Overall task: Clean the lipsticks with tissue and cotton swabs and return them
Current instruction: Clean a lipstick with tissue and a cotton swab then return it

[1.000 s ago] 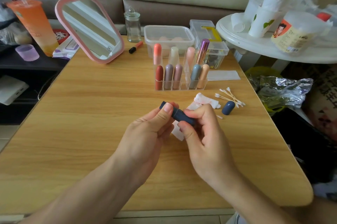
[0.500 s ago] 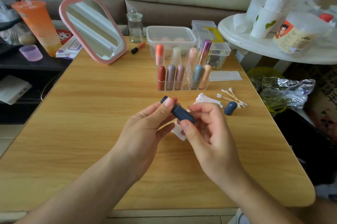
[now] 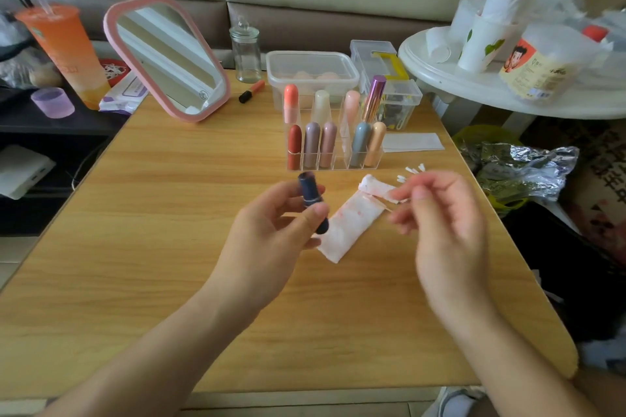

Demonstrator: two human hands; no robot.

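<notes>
My left hand (image 3: pixel 271 247) is clamped on the navy lipstick (image 3: pixel 311 194), thumb on one side and fingers on the other. The tube stands almost upright, a little tilted, above the table (image 3: pixel 152 247) and just in front of the clear organizer (image 3: pixel 335 162). My right hand (image 3: pixel 447 223) is blurred. Its fingers look loose and apart, and I see nothing in them. It hangs over the stained tissue (image 3: pixel 345 226), near the cotton swabs (image 3: pixel 411 173).

For this step, I judge the right hand should take 1 swab by the middle of its stick. The left should hold the tube steady so that the tip can go around the rim without pressing the colour. The organizer holds 9 lipsticks, and 1 free slot in the front row seems to be the place for the return.

About writing: the tub (image 3: pixel 538 70) on the side table carries a cartoon face, but its print is too small to read. The logo on the orange cup (image 3: pixel 67 50) is also not readable.
</notes>
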